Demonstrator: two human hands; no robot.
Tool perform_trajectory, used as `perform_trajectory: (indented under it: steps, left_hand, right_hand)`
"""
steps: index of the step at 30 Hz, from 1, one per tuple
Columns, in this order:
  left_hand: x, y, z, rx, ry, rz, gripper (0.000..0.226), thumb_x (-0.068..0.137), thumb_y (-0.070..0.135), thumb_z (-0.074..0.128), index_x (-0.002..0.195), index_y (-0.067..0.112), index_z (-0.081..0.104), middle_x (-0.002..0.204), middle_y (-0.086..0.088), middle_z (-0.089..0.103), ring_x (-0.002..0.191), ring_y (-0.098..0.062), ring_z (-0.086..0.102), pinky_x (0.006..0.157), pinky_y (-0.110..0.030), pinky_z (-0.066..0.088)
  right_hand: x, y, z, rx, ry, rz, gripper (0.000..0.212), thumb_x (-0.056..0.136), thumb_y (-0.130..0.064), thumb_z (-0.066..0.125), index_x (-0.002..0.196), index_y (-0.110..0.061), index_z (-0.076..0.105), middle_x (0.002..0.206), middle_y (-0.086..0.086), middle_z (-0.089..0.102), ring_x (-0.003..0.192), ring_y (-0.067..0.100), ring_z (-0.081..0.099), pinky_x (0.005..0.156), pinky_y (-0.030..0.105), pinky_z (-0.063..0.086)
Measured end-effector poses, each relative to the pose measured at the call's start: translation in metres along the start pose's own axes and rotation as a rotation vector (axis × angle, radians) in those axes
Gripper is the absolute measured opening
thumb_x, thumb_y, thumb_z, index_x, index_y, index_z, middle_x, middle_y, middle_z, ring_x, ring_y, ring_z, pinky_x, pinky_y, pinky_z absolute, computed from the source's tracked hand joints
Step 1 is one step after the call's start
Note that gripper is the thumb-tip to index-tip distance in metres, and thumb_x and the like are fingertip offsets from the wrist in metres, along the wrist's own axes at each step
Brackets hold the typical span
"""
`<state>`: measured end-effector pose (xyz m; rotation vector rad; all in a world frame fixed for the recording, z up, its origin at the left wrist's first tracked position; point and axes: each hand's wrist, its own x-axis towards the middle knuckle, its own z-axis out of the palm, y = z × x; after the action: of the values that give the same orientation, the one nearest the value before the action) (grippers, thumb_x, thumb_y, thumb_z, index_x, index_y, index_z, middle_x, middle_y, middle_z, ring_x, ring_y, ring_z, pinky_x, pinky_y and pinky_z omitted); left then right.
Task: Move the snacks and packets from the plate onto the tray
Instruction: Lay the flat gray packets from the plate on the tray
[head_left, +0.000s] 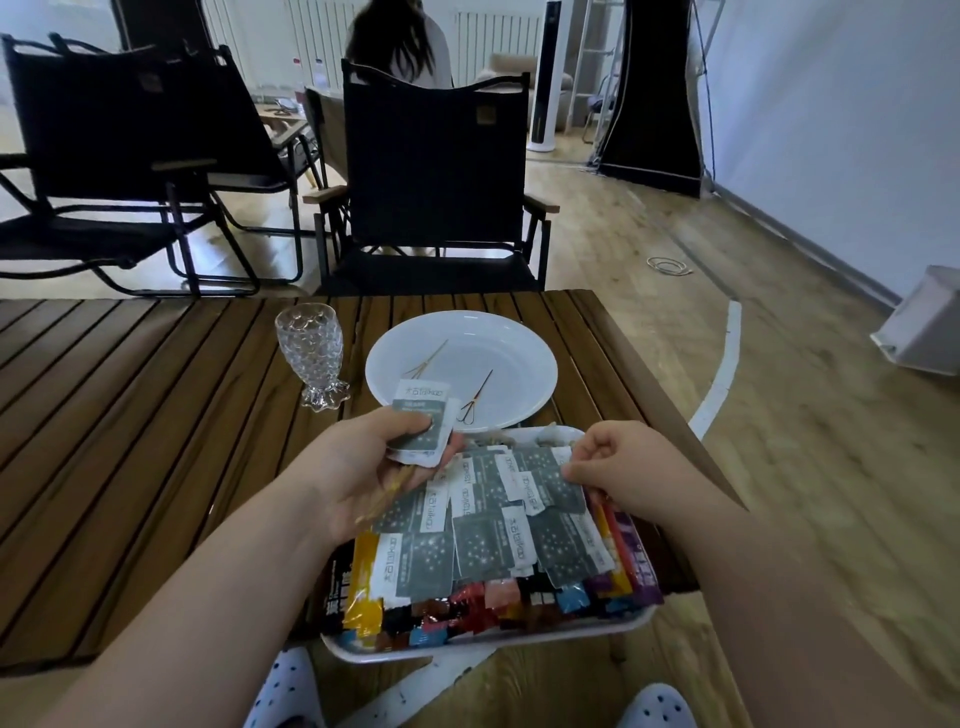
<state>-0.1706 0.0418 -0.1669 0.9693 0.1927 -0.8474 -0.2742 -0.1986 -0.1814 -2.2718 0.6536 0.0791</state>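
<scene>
A white plate (519, 332) sits on the wooden table, holding only a few thin fruit picks (475, 400). Just in front of it a white tray (467, 642) is piled with several grey-and-white packets (483, 545) over colourful snack sticks (467, 605). My left hand (363, 467) hovers above the tray's far left corner and grips a small stack of grey packets (421, 421), with a few thin sticks lying across its palm. My right hand (618, 467) pinches the edge of a grey packet (566, 486) lying on the pile at the tray's right.
A clear textured glass (311, 353) stands left of the plate. A black folding chair (436, 176) faces the table's far edge, with more chairs at left. The tray overhangs the table's near edge. A person sits in the background.
</scene>
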Motion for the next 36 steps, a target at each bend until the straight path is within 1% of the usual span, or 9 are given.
perform_trajectory:
  steps: [4,9,12,15,17,19,25,30,36]
  left_hand:
    - [-0.001,-0.004,0.003,-0.011,-0.007,0.046,0.021,0.097,-0.004,0.058,0.115,-0.005,0.068,0.107,-0.026,0.075,0.087,-0.031,0.078,0.061,-0.03,0.063]
    - [-0.004,-0.008,0.003,0.345,-0.012,0.07,0.018,0.098,0.009,0.063,0.113,0.007,0.072,0.08,-0.013,0.075,0.057,-0.012,0.069,0.047,-0.018,0.056]
    - [-0.007,-0.013,0.005,0.618,-0.115,0.12,0.021,0.095,0.015,0.067,0.114,0.007,0.07,0.071,-0.009,0.07,0.045,-0.008,0.057,0.041,-0.016,0.046]
    - [-0.007,-0.018,0.006,0.802,-0.167,0.175,0.031,0.083,0.026,0.078,0.11,0.012,0.072,0.079,-0.009,0.074,0.052,-0.012,0.059,0.05,-0.021,0.048]
    - [-0.007,-0.02,0.005,0.911,-0.174,0.176,0.032,0.081,0.03,0.081,0.111,0.02,0.074,0.094,-0.008,0.079,0.075,-0.026,0.072,0.072,-0.037,0.057]
    - [-0.005,-0.022,0.003,0.918,-0.178,0.162,0.029,0.086,0.03,0.079,0.112,0.021,0.074,0.102,-0.011,0.079,0.089,-0.035,0.074,0.084,-0.049,0.055]
    - [0.004,-0.012,-0.002,0.691,-0.059,0.14,0.019,0.1,0.01,0.053,0.098,0.004,0.071,0.07,-0.017,0.066,0.04,-0.013,0.044,0.036,-0.019,0.036]
    - [0.012,-0.004,-0.007,0.516,-0.064,0.102,0.02,0.097,0.011,0.06,0.091,0.011,0.079,0.081,-0.016,0.065,0.048,-0.013,0.042,0.035,-0.018,0.039]
    - [0.012,-0.012,-0.001,0.625,-0.09,0.147,0.017,0.097,0.015,0.063,0.106,0.011,0.078,0.07,-0.006,0.066,0.04,-0.007,0.041,0.036,-0.015,0.035]
  right_hand:
    - [0.002,-0.005,0.006,0.009,0.028,0.005,0.014,0.086,-0.03,0.077,0.083,-0.021,0.067,0.078,-0.002,0.07,0.072,0.011,0.068,0.057,0.023,0.047]
    - [-0.005,-0.01,0.007,0.103,0.132,-0.073,0.013,0.089,-0.043,0.071,0.088,-0.031,0.068,0.077,-0.01,0.065,0.071,0.002,0.061,0.06,0.021,0.042]
    - [-0.017,-0.023,0.004,0.352,-0.048,-0.166,0.042,0.085,-0.064,0.063,0.083,-0.023,0.075,0.078,-0.001,0.074,0.057,0.002,0.058,0.06,0.023,0.046]
    - [-0.027,-0.032,0.006,0.458,-0.199,-0.224,0.042,0.078,-0.065,0.07,0.086,-0.024,0.077,0.076,0.006,0.071,0.057,0.008,0.054,0.054,0.021,0.044]
    - [-0.028,-0.033,0.007,0.437,-0.173,-0.258,0.026,0.084,-0.048,0.076,0.088,-0.022,0.077,0.07,-0.002,0.068,0.057,0.007,0.054,0.053,0.019,0.044]
    - [-0.027,-0.033,0.005,0.387,-0.148,-0.268,0.015,0.088,-0.034,0.076,0.083,-0.02,0.075,0.068,-0.002,0.068,0.058,0.01,0.055,0.054,0.021,0.046]
    - [-0.025,-0.014,-0.019,0.313,-0.181,-0.07,0.014,0.092,-0.024,0.072,0.084,-0.013,0.073,0.067,0.002,0.071,0.052,0.008,0.058,0.053,0.018,0.048]
    - [-0.024,0.004,-0.026,0.166,-0.344,0.073,0.009,0.091,-0.016,0.074,0.094,-0.007,0.073,0.083,0.012,0.078,0.064,0.013,0.069,0.063,0.023,0.057]
    - [-0.016,0.003,-0.014,-0.012,-0.3,0.128,0.014,0.086,-0.016,0.08,0.091,-0.008,0.069,0.069,0.004,0.075,0.058,0.011,0.072,0.058,0.021,0.058]
